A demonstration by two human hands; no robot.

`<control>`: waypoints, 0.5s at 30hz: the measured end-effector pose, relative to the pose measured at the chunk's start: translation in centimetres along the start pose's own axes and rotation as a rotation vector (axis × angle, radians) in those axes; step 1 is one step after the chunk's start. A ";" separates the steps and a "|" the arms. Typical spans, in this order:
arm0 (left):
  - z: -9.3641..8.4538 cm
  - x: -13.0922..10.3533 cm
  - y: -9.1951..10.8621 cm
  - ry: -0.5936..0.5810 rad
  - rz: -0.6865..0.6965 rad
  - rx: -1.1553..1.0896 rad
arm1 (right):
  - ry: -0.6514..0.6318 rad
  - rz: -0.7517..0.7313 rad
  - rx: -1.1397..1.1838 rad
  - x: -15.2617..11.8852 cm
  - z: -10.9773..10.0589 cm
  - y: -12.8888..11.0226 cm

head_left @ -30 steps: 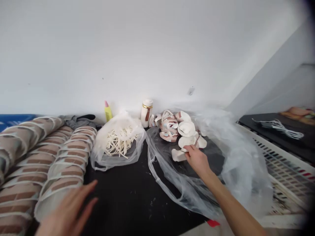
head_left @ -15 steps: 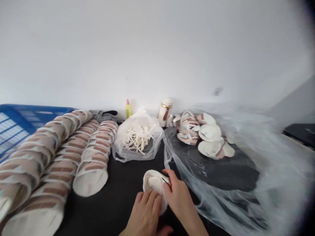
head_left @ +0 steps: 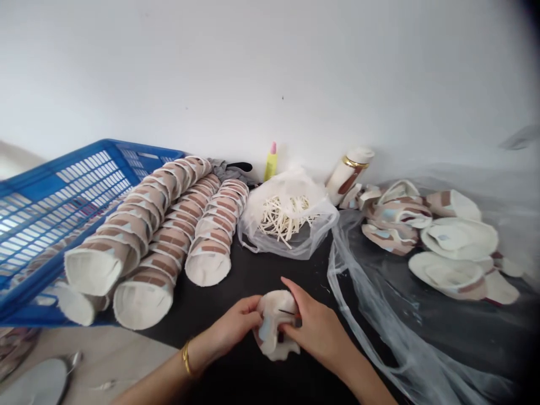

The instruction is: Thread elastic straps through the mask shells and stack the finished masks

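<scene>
Low in the middle, above the black tabletop (head_left: 202, 315), a soft cup-shaped fabric piece (head_left: 270, 334) is held between both hands. It is cream inside, with light blue and brown patches, and looks folded or partly turned. My left hand (head_left: 238, 323) pinches its left edge with thumb and fingers. My right hand (head_left: 312, 326) grips the right side, its thumb pressed into the fabric. A thin dark sliver (head_left: 287, 311) shows by the right fingers; what it is I cannot make out. Similar fabric pieces (head_left: 459, 239) lie in a loose heap at the right.
Nested stacks of the fabric pieces (head_left: 208, 267) lie at the left, beside a blue basket (head_left: 54, 174). A clear bag of cream strips (head_left: 291, 216) sits ahead, with a yellow bottle (head_left: 270, 163) and a cream flask (head_left: 348, 174) behind. Plastic sheeting (head_left: 379, 337) spreads at the right.
The view has swung left, showing more of the basket. My left hand has moved from on top of the fabric piece to its left edge, and the piece now looks more folded.
</scene>
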State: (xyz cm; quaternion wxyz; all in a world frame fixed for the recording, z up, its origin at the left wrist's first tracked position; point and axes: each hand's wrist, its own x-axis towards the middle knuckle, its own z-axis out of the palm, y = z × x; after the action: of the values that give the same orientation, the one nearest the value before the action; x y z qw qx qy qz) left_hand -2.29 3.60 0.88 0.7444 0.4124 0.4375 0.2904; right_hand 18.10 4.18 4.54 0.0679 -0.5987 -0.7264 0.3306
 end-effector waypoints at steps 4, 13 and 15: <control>-0.1 0.4 -1.0 0.275 0.115 0.337 | 0.087 0.180 -0.299 1.8 2.6 -1.4; -2.4 -0.2 0.2 0.120 -0.087 0.126 | 0.094 -0.314 0.033 5.3 -2.5 1.6; -2.7 -0.6 0.3 0.131 -0.093 0.144 | 0.342 -0.296 -0.150 7.9 -4.0 3.3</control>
State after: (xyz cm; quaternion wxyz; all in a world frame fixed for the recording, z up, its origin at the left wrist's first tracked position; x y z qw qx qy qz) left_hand -4.99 4.28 0.63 0.6952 0.4244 0.5236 0.2497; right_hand 20.64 13.19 3.38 0.1932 -0.5363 -0.8068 0.1558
